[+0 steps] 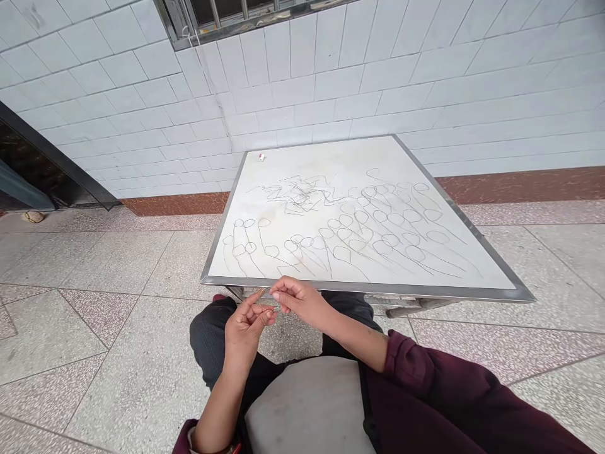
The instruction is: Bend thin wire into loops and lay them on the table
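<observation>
My left hand (246, 325) and my right hand (300, 301) meet just off the table's near edge, above my lap. Both are closed in a pinch on a thin wire, of which only a small bit shows between the fingertips. Its full shape is too fine to make out. On the white table (302, 268) lie several thin dark wires with a round loop (342, 253) at one end and a straight tail. Farther back sits a tangled heap of bent wires (302, 192) without clear loops.
A small white and red object (261, 157) lies at the table's far left corner. Behind the table stands a tiled wall (331, 94) with a barred window (227, 12). A grey metal rim (477, 236) edges the table. At far left is a dark doorway (28, 157).
</observation>
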`<state>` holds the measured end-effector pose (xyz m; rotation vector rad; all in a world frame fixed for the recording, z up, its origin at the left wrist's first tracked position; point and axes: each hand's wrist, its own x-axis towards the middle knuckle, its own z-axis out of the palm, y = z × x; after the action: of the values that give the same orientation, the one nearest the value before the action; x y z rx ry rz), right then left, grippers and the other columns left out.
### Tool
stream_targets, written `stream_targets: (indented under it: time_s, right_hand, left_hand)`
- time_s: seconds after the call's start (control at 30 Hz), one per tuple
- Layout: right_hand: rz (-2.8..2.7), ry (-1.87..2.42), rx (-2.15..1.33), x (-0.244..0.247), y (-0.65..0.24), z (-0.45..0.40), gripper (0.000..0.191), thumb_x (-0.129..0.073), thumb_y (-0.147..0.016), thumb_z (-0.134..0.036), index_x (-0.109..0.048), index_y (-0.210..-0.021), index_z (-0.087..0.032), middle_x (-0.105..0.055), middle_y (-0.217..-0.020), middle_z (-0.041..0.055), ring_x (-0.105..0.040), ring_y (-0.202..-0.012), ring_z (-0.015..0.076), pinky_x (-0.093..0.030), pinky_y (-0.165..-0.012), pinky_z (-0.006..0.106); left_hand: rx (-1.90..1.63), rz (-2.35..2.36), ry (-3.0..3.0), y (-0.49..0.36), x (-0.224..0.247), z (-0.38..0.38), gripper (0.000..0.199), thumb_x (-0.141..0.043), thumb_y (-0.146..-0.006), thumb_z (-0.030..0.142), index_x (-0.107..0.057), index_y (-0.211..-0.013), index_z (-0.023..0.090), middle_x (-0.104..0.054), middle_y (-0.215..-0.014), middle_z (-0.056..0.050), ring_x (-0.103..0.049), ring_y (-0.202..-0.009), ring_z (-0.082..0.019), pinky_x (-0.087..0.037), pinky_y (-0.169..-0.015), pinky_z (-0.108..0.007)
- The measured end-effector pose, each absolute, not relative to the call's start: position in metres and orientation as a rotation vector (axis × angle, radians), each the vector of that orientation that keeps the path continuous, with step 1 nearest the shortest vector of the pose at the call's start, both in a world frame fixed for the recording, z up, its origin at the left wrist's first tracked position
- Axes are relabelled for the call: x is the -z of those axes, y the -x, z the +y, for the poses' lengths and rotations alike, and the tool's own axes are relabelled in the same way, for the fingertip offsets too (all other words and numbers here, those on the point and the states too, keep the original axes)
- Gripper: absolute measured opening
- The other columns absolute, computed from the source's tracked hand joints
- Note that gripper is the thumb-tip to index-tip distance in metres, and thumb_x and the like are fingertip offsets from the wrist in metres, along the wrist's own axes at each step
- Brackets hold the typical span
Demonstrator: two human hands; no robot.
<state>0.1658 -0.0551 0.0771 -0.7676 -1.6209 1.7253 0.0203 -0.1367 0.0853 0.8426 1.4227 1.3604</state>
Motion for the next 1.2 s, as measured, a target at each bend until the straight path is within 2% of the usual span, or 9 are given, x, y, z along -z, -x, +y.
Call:
stream_targets:
  time_s: [0.17, 0.3, 0.37, 0.5, 0.6, 0.73, 0.93, 1.07, 1.2]
  right_hand:
    - [-1.669, 0.75, -1.705, -0.081, -0.165, -0.057, 0.02, -0.052, -0.089, -0.038, -0.059, -0.096, -0.02, -0.058, -0.078, -0.0019, -0.054, -0.062, 0.0094, -0.043, -0.06, 0.024]
    - [-1.787, 0.823, -1.6, -0.077, -0.163, -0.061, 0.022, -0.048, -0.092, -0.038, -0.056, -0.103, -0.021, -0.06, -0.082, -0.0003, -0.055, -0.066, 0.0116, -0.045, -0.064, 0.027]
    - [-1.989, 0.877, -1.404, -0.072, -0.161, -0.066, 0.019, -0.051, -0.091, -0.037, -0.056, -0.101, -0.021, -0.063, -0.082, 0.0009, -0.055, -0.07, 0.0141, -0.043, -0.064, 0.028]
    - [-2.386, 0.81, -0.794, -0.061, -0.158, -0.073, 0.009, -0.052, -0.092, -0.027, -0.058, -0.091, -0.021, -0.064, -0.084, 0.0046, -0.054, -0.082, 0.0205, -0.041, -0.069, 0.032]
    - [-2.521, 0.725, -0.495, -0.057, -0.156, -0.076, 0.017, -0.044, -0.094, -0.019, -0.058, -0.085, -0.02, -0.061, -0.077, 0.0048, -0.05, -0.076, 0.0204, -0.04, -0.065, 0.032]
    - [-2.592, 0.562, -0.266, -0.058, -0.156, -0.078, 0.021, -0.042, -0.091, -0.009, -0.058, -0.085, -0.019, -0.057, -0.072, 0.0049, -0.046, -0.071, 0.0207, -0.036, -0.059, 0.033]
    - [-2.649, 0.471, -0.213, -0.057, -0.154, -0.084, 0.021, -0.046, -0.083, 0.0, -0.056, -0.085, -0.018, -0.056, -0.072, 0.0045, -0.047, -0.069, 0.0203, -0.034, -0.056, 0.032]
    - [-2.682, 0.491, -0.196, -0.048, -0.154, -0.088, 0.015, -0.048, -0.084, -0.005, -0.055, -0.082, -0.019, -0.057, -0.073, 0.0038, -0.047, -0.069, 0.0191, -0.036, -0.056, 0.031]
    - [-2.698, 0.45, -0.362, -0.047, -0.165, -0.091, 0.014, -0.046, -0.09, -0.014, -0.055, -0.08, -0.02, -0.06, -0.073, 0.0034, -0.051, -0.07, 0.0187, -0.04, -0.059, 0.03]
  left_hand:
    - [-1.35, 1.437, -0.874, -0.019, -0.085, -0.136, 0.053, -0.075, -0.069, 0.028, -0.06, -0.12, 0.019, -0.068, -0.074, 0.001, -0.063, -0.069, -0.014, -0.054, -0.07, -0.03]
    - [-1.447, 1.491, -0.884, -0.018, -0.083, -0.137, 0.057, -0.073, -0.072, 0.028, -0.055, -0.126, 0.022, -0.067, -0.074, 0.002, -0.064, -0.072, -0.014, -0.053, -0.075, -0.031]
    - [-1.48, 1.517, -0.879, -0.018, -0.084, -0.137, 0.058, -0.072, -0.074, 0.028, -0.053, -0.128, 0.021, -0.067, -0.075, 0.001, -0.064, -0.073, -0.014, -0.053, -0.077, -0.032]
    - [-1.548, 1.534, -0.838, -0.018, -0.087, -0.137, 0.058, -0.072, -0.073, 0.028, -0.053, -0.127, 0.018, -0.067, -0.075, 0.0, -0.065, -0.073, -0.015, -0.053, -0.076, -0.032]
    - [-1.564, 1.549, -0.798, -0.015, -0.089, -0.137, 0.058, -0.073, -0.072, 0.028, -0.054, -0.126, 0.017, -0.067, -0.074, 0.001, -0.065, -0.07, -0.015, -0.053, -0.074, -0.032]
    - [-1.561, 1.53, -0.778, -0.012, -0.088, -0.137, 0.056, -0.073, -0.072, 0.027, -0.056, -0.123, 0.015, -0.068, -0.074, 0.0, -0.066, -0.07, -0.015, -0.053, -0.072, -0.03]
    - [-1.555, 1.512, -0.763, -0.007, -0.082, -0.138, 0.054, -0.074, -0.07, 0.027, -0.057, -0.12, 0.016, -0.067, -0.072, 0.001, -0.065, -0.068, -0.014, -0.052, -0.068, -0.028]
    - [-1.645, 1.52, -0.762, 0.002, -0.081, -0.139, 0.059, -0.075, -0.069, 0.03, -0.056, -0.123, 0.017, -0.067, -0.074, 0.001, -0.065, -0.068, -0.014, -0.052, -0.07, -0.028]
    - [-1.73, 1.521, -0.737, 0.015, -0.085, -0.14, 0.065, -0.076, -0.068, 0.03, -0.053, -0.128, 0.016, -0.066, -0.073, 0.002, -0.064, -0.069, -0.013, -0.052, -0.072, -0.028]
